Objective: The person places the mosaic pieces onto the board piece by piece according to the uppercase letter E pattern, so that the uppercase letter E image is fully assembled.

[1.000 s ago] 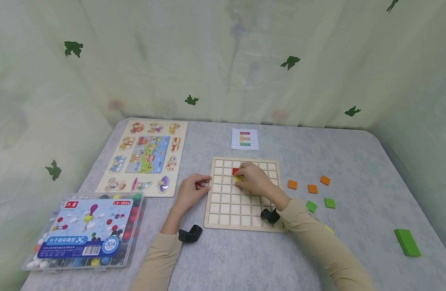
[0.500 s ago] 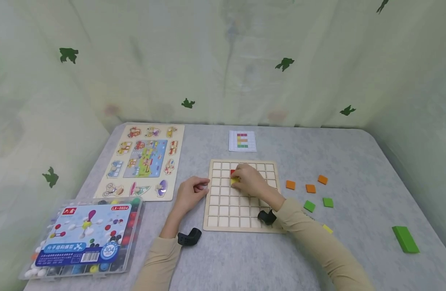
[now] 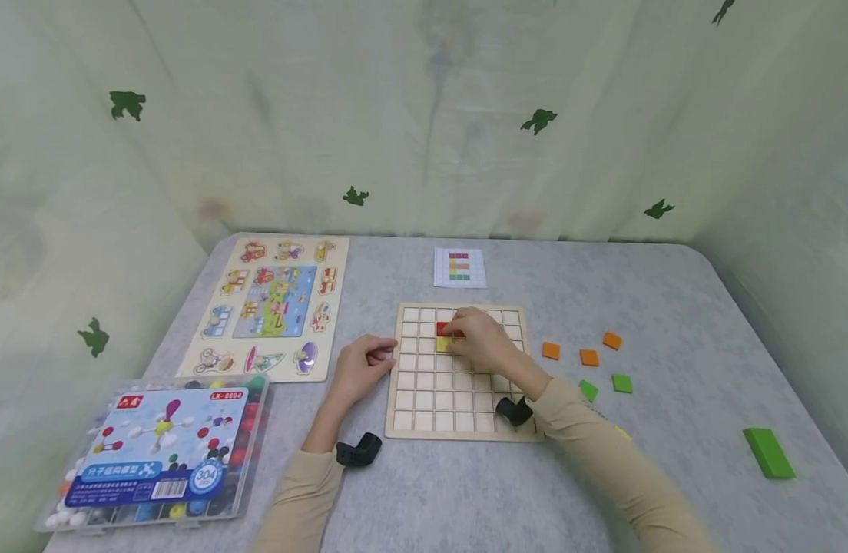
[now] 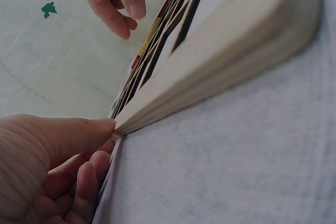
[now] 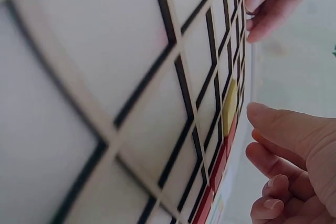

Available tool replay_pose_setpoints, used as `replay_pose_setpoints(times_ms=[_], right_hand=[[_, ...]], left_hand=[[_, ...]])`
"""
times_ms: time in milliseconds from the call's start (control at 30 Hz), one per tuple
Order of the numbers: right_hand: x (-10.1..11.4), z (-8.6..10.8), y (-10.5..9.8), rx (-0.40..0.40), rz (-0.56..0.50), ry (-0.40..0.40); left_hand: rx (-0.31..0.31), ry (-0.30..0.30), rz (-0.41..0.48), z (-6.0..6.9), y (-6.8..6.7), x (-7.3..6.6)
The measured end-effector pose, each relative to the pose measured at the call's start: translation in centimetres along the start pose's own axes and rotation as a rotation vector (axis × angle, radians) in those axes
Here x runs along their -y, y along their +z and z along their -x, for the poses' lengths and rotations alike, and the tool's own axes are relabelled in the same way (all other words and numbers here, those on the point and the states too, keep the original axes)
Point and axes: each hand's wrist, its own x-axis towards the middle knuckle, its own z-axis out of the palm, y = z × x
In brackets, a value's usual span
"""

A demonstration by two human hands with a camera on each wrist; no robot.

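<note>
A square wooden grid board (image 3: pixel 424 399) lies flat on the table. Along its left edge my left hand (image 3: pixel 360 372) holds on, thumb tip on the rim and the other fingers curled beside it, as the left wrist view (image 4: pixel 63 166) shows. My right hand (image 3: pixel 489 342) hovers over the board's upper middle. Its thumb and index finger stand slightly apart, and no tile shows between them in the right wrist view. Just beside those fingertips, a yellow tile (image 5: pixel 229 107) sits in a cell below a row of red tiles (image 3: pixel 442 329), which the right hand partly covers.
Orange tiles (image 3: pixel 589 358), green tiles (image 3: pixel 622 383) and a yellow tile (image 3: pixel 622 433) lie right of the board. Behind it is a colour-pattern card (image 3: pixel 477 269). A vehicle puzzle (image 3: pixel 330 330) and a molecule-model box (image 3: pixel 168 438) stand left, a green block (image 3: pixel 770 453) far right.
My right hand has let go of the yellow tile and shifted slightly up and right, uncovering it and more of the red row. The left hand stays at the board's edge.
</note>
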Motion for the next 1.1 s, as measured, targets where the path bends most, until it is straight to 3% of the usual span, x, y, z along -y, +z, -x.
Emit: replay_pose_setpoints(times_ms=[400,633,1100], right_hand=[[-3.1,2.7,-2.1,-0.066,0.066,0.018],[-4.8,5.3,-3.4,-0.052,0.066,0.139],[-8.9,8.8,-5.1,-0.1,0.089,0.241]], left_hand=[[-0.006,0.014,-0.006,-0.1,0.2,0.2],[0.012,0.0,0.003,0.1,0.0,0.0],[0.016,0.001,-0.003,0.0,0.0,0.1]])
